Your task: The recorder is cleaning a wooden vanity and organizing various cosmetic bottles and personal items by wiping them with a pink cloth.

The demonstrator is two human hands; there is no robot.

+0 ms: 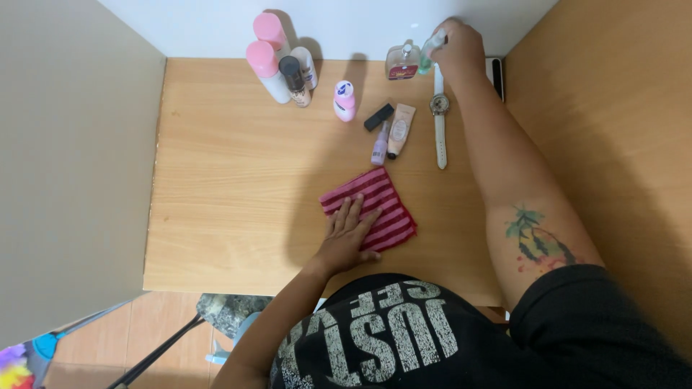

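My left hand (351,234) lies flat with fingers spread on a folded red striped cloth (382,205) near the front of the wooden desk (231,180). My right hand (458,47) reaches to the back of the desk and is closed around a small clear greenish bottle (430,50), next to a square glass perfume bottle (402,63). A white-strapped wristwatch (439,122) lies just below my right hand.
At the back left stand two pink-capped white bottles (265,65), a dark-capped tube (294,79) and a small pink-and-white bottle (344,99). A black lipstick (378,117), a lilac tube (380,144) and a beige tube (399,130) lie mid-desk. Walls close in on both sides.
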